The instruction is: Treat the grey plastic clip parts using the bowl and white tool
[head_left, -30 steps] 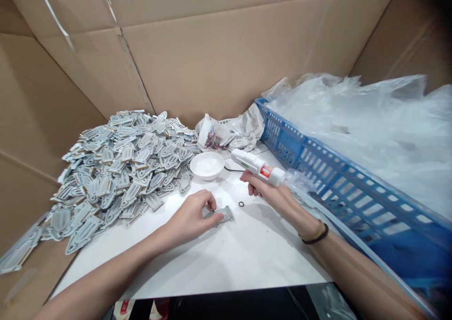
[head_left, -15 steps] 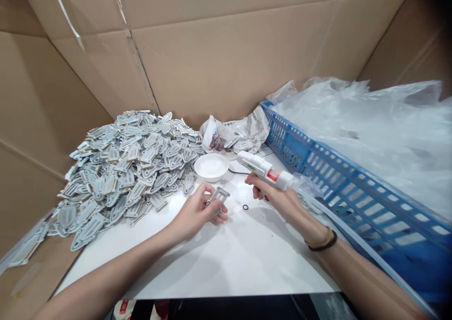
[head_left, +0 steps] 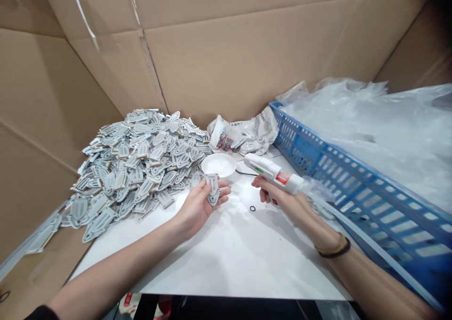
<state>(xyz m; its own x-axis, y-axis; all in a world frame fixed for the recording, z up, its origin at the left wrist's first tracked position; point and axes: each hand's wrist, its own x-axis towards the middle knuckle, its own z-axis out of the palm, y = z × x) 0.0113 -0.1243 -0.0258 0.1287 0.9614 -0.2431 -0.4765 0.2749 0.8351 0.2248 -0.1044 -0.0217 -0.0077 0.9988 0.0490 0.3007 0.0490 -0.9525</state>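
My left hand holds a small pale grey, slotted plastic piece with a rounded tip. The thumb presses on its face while the other fingers reach out behind it, and the tip points down toward me. In my right hand is a white hot glue gun with an orange label, its thin nozzle pointing left and away. A long translucent glue stick trails from its back over my forearm. Just beyond the held piece stands a shallow white bowl.
To the left rises a big heap of similar grey pieces. Crumpled printed paper lies behind the bowl. A blue crate holding clear plastic bags runs along the right. A small black ring rests on the white tabletop. Cardboard walls enclose the back.
My left hand has turned the grey piece from a tilted position so its face shows, and its fingers have straightened out behind it. The view has shifted slightly; the glue gun stays in my right hand.
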